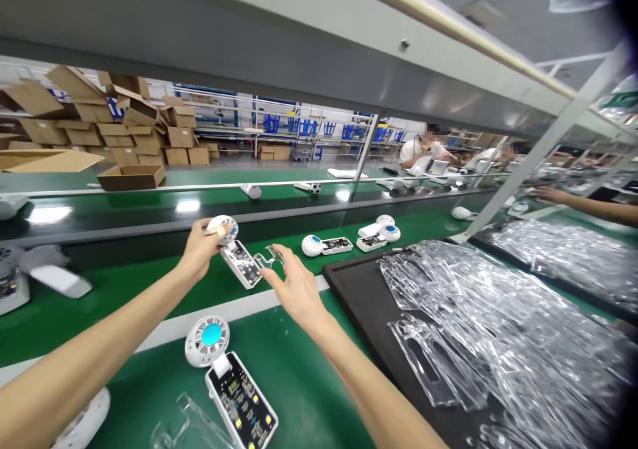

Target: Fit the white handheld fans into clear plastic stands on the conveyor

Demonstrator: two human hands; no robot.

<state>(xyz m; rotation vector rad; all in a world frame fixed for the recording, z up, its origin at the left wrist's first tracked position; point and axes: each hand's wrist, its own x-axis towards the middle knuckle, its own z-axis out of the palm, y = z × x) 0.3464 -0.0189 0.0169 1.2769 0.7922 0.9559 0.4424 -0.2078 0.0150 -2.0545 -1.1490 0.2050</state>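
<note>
My left hand (199,246) is closed round the round head of a small white handheld fan (240,263), whose handle lies open with its circuit board showing. Between the thumb and fingers of my right hand (298,288) is a clear plastic cover (269,258), close beside the end of that handle. I cannot tell whether the two parts touch. Nearer to me on the green surface lies a second fan (242,396) with a blue centre and a bare circuit board. A loose clear cover (192,426) is beside it, partly cut off by the frame.
A black tray (359,296) heaped with clear plastic covers (478,316) stands at right. More open fans (336,244) lie on the green conveyor (124,289). A metal beam (249,44) crosses overhead. Another person's arm (593,206) reaches in from the right; cardboard boxes (134,130) are behind.
</note>
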